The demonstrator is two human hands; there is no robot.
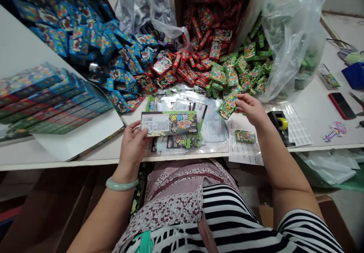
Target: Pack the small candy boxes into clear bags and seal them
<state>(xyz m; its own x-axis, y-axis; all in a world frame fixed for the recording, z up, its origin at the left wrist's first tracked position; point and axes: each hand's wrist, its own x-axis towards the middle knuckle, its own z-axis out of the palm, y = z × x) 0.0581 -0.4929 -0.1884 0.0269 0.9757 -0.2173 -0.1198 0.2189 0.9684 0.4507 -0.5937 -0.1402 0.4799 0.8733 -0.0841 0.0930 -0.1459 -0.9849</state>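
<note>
My left hand (pixel 133 141) pinches the left end of a printed card (pixel 182 123), dark green with a white label area and a colourful picture. Between the thumb and fingers of my right hand (pixel 248 108) is a small green candy box (pixel 226 107), tilted, close to the pile of green boxes (pixel 247 71). Under the card, more printed cards and clear plastic sleeves (pixel 212 131) lie spread on the table. Another green candy box (pixel 245 136) rests on a sticker sheet (pixel 246 155) below my right hand.
Heaps of blue boxes (pixel 82 36) and red boxes (pixel 184 67) lie at the back. On the left, an open carton (pixel 76 146) holds stacked packs (pixel 48 97). To the right are a tape dispenser (pixel 280 126), a red phone (pixel 342 105) and a clear plastic bag (pixel 298 36).
</note>
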